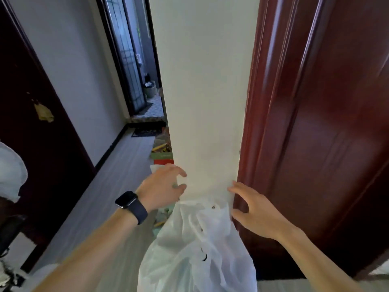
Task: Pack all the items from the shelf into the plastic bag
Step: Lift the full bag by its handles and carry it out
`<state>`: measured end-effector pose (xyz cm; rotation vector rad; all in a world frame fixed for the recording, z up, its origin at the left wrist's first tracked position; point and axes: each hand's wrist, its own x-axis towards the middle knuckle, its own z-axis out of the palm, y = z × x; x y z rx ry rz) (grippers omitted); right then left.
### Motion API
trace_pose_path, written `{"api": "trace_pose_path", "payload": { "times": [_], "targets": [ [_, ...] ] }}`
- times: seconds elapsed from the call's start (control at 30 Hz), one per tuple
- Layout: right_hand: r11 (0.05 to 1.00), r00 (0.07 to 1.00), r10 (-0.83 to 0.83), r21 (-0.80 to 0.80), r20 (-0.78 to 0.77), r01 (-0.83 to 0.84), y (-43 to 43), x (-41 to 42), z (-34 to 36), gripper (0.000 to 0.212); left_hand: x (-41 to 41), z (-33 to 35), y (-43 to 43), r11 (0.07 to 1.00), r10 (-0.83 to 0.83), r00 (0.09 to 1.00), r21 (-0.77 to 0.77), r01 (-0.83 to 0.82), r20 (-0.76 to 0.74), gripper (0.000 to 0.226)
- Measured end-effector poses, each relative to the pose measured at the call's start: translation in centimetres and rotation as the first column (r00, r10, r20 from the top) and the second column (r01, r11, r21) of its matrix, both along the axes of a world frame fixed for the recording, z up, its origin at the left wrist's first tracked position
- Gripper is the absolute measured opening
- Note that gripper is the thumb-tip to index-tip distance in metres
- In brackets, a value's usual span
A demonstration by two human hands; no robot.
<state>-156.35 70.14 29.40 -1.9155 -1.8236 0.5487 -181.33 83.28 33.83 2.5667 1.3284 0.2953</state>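
Head view: white plastic bag (197, 245) hangs at bottom centre against the foot of a white wall column (206, 91), thin crinkled translucent film, top bunched into folds, body ballooning out wider below. Contents only show as a few small dark spots through the film; can't tell what they are. Left hand (162, 186) sits at the column's left corner just above the bag's bunched top, grip curled, thumb and fingers closing on a bit of white film at the corner; a further flap of white plastic shows just behind the knuckles. Whether it's truly pinched tight can't be told. Black smartwatch (130, 205) with a dark band on the left wrist. Right hand (252, 211) is at the column's right edge beside the bag's upper right side, grip spread, fingers loosely fanned, holding nothing, fingertips near the film and the glossy dark red wooden door frame (315, 133). Left of the column, grey plank floor (109, 186) runs back to a dark doormat (146, 131) and a glass door; some colourful blurred clutter lies on the floor just behind the column. No shelf visible.
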Motion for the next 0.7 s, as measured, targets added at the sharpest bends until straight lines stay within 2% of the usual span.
{"api": "trace_pose_path", "payload": {
  "times": [0.07, 0.17, 0.23, 0.3, 0.37, 0.53, 0.7],
  "targets": [
    [0.976, 0.997, -0.032, 0.217, 0.067, 0.016, 1.5, 0.9, 4.5, 0.057, 1.9, 4.6, 0.9, 0.963, -0.005, 0.996, 0.268, -0.019, 0.087, 0.043],
    [0.876, 0.988, -0.12, 0.478, 0.102, 0.057, 4.0, 1.9, 11.1, 0.054, 5.0, 10.8, 2.6, 0.757, -0.085, 0.978, 0.651, -0.06, 0.189, 0.052],
    [0.798, 0.964, -0.216, 0.597, 0.155, 0.083, 5.6, 2.6, 14.6, 0.058, 7.1, 14.1, 3.7, 0.636, -0.096, 0.978, 0.767, -0.081, 0.183, 0.059],
    [0.745, 0.919, -0.323, 0.66, 0.228, 0.098, 7.2, 3.3, 16.9, 0.066, 9.1, 16.5, 4.8, 0.575, -0.042, 0.985, 0.811, -0.113, 0.167, 0.066],
    [0.736, 0.868, -0.398, 0.667, 0.296, 0.11, 8.5, 3.9, 17.8, 0.073, 10.5, 17.4, 6.1, 0.556, 0.013, 0.982, 0.815, -0.163, 0.188, 0.071],
    [0.761, 0.813, -0.424, 0.643, 0.4, 0.081, 10.0, 5.7, 17.3, 0.081, 12.2, 16.4, 9.0, 0.543, 0.087, 0.974, 0.81, -0.223, 0.21, 0.077],
    [0.748, 0.81, -0.424, 0.661, 0.404, 0.062, 10.2, 6.0, 17.2, 0.084, 12.6, 16.0, 9.4, 0.501, 0.074, 0.968, 0.831, -0.243, 0.239, 0.078]
  ]
}}
